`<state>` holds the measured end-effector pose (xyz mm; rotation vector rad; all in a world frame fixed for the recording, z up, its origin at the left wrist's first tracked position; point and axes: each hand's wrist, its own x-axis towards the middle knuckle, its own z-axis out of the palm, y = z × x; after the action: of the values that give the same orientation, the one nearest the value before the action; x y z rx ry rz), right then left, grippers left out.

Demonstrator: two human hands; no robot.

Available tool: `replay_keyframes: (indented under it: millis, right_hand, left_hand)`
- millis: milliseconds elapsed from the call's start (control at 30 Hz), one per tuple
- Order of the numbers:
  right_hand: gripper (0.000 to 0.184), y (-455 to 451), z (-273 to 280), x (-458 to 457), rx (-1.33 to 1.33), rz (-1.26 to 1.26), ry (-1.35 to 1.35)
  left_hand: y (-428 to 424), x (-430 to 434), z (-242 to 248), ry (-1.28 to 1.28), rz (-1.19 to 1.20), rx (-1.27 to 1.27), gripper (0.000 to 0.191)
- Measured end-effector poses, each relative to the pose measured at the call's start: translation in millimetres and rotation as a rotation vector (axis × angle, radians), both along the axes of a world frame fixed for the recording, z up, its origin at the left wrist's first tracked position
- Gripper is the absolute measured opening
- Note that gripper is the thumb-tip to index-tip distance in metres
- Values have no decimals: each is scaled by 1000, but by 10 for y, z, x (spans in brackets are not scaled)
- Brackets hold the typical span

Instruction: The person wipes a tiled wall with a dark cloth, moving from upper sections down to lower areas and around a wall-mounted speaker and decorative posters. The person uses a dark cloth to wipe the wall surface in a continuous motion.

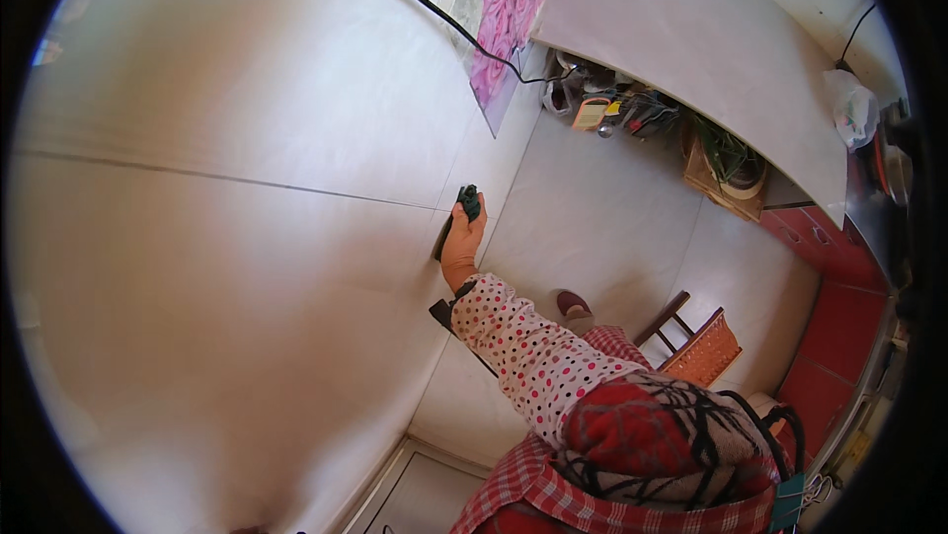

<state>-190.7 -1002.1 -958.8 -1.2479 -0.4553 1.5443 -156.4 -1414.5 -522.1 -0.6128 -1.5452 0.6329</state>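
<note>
My right hand (463, 241) reaches up and left to the pale tiled wall (296, 275), its fingers closed on a bunched dark green cloth (469, 202). A narrow dark strip (444, 241) shows along the hand's wall side; whether it is a held thing cannot be told. The dotted sleeve (518, 341) has a dark cuff at the wrist. Another dark, flat-ended object (442, 314) shows beside the forearm, partly hidden by the sleeve. My left hand is out of view.
A black cable (444, 16) crosses a rose-patterned panel (511, 8). A pale tabletop (689, 38) stands over stored items and a box (722, 186) at upper right. An orange-seated chair (703, 356) and red cabinets (837, 327) are on the right.
</note>
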Motion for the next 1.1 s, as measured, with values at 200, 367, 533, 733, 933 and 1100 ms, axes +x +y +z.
replay_keyframes:
  millis: [200, 367, 533, 733, 933, 1100]
  right_hand:
    - [58, 90, -69, -29, -52, 15, 97]
    - [35, -100, -89, 47, -138, 69, -69]
    - [41, -272, 351, 172, -113, 17, 77]
    - [59, -1178, 1608, 435, 117, 39, 215]
    - [65, -1936, 3164, 537, 528, 42, 73]
    - [68, -2488, 4352, 696, 896, 27, -89]
  left_hand:
    - [-254, 127, 17, 42, 5, 32, 64]
    - [-164, 22, 163, 4, -51, 73, 68]
    - [-326, -266, 397, 1, -291, 115, 75]
    - [-1183, -235, 295, -113, -633, 310, 76]
    - [-1840, -42, 416, -143, -690, 293, 78]
    - [-2110, 100, 358, -212, -769, 319, 76]
